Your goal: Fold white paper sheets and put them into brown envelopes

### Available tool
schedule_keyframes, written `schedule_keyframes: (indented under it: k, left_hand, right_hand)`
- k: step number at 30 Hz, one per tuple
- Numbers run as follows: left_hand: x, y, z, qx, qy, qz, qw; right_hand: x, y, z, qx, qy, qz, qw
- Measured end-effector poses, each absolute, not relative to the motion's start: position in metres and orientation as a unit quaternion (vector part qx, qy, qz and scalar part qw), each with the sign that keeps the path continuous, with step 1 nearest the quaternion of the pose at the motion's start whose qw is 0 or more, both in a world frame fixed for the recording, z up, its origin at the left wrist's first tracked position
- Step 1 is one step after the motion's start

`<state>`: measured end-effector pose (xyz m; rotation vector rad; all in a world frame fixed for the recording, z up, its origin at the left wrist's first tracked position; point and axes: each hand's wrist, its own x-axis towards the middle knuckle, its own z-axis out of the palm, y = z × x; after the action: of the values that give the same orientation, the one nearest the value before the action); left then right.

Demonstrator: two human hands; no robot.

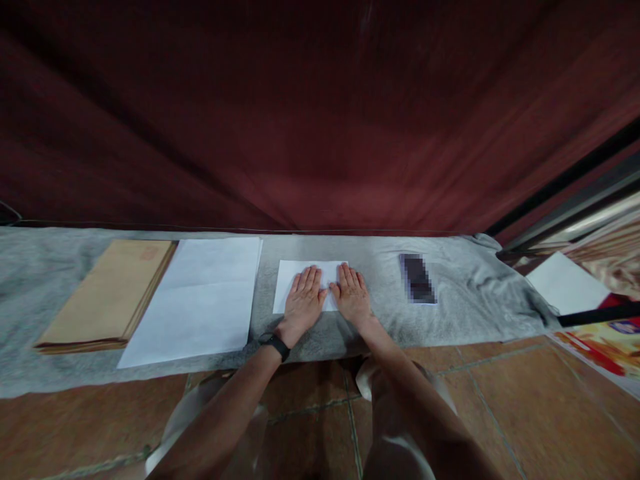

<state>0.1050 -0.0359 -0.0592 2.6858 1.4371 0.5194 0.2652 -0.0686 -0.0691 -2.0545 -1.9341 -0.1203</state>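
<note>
A small white sheet of paper (pixel 285 283), perhaps folded, lies flat on the grey cloth in front of me. My left hand (pixel 303 298) rests palm down on its left half, fingers stretched out. On the right side, my right hand (pixel 353 295) is also laid flat, its fingers pointing away from me and partly past the paper's edge. The two thumbs come close together near the middle. To the left is a stack of larger white paper (pixel 200 300), and beyond it a pile of brown envelopes (pixel 107 293).
A grey cloth (pixel 385 327) covers the long narrow surface. A blurred dark phone-like object (pixel 419 279) lies to the right. Behind hangs a dark red curtain (pixel 320 133). Further right are a white sheet (pixel 569 283) and a colourful printed item (pixel 607 350). Brown floor tiles (pixel 520 393) show below.
</note>
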Motion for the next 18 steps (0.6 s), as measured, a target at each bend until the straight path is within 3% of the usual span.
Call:
schedule_keyframes:
  k: [11,18]
  left_hand:
    - [0.059,-0.028,-0.059,0.827,0.541,0.153,-0.003]
    - [0.06,-0.027,-0.051,0.817,0.548,0.178,0.017]
  right_hand:
    - [0.276,-0.08,-0.045,-0.797,-0.577,0.006,0.178]
    - [0.28,-0.071,-0.04,-0.776,-0.491,0.216,0.331]
